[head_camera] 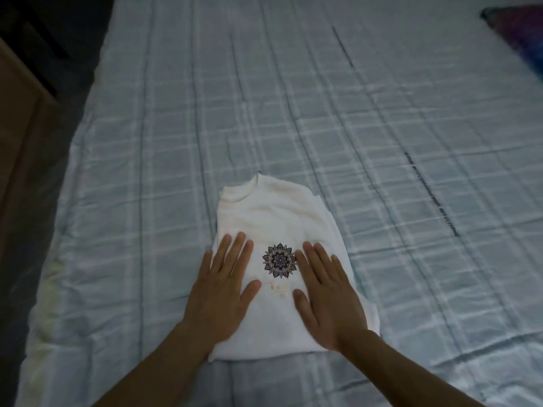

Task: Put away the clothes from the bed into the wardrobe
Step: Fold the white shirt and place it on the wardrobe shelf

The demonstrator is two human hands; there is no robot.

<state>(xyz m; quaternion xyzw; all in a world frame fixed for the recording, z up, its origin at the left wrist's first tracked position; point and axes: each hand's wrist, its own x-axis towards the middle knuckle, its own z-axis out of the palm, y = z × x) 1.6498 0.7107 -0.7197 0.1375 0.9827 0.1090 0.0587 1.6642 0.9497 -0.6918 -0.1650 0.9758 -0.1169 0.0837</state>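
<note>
Both palms down, flat. Left hand [223, 289]: fingers [233, 251] straight, slightly spread, thumb angled toward the right hand [327, 298]. Right hand sits just beside it, mirrored: fingers straight, thumb pointing inward. Thumbs near each other, not touching. Bare forearms [158, 362] angle inward to the wrists.

Dim, bluish light leaves the left edge nearly black, with soft blur and wide-angle bending toward the corners.
</note>
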